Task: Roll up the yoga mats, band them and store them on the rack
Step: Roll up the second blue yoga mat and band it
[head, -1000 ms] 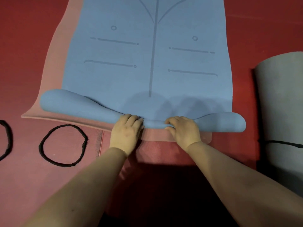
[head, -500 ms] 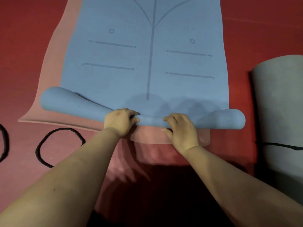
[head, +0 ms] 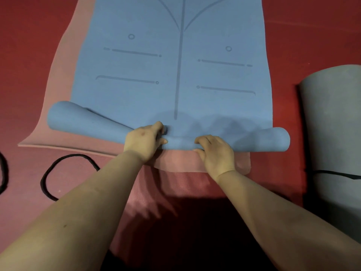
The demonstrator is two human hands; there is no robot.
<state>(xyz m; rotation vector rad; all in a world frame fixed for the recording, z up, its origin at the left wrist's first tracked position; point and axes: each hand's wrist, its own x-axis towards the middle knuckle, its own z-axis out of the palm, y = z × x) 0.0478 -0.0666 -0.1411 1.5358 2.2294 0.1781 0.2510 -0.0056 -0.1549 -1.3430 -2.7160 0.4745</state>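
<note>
A blue yoga mat with printed guide lines lies flat on a pink mat, and its near end is curled into a loose roll. The roll is thick at both ends and pinched thin in the middle. My left hand grips the roll left of centre, fingers curled over its top. Just right of centre, my right hand grips the roll with its fingers over the front.
A grey rolled mat with a black band round it lies at the right. A loose black band lies on the pink mat at the left, and part of another shows at the left edge. The floor is red.
The left hand has shifted up over the roll, fingers curling further across its top. The roll has turned slightly forward. The right hand keeps its grip.
</note>
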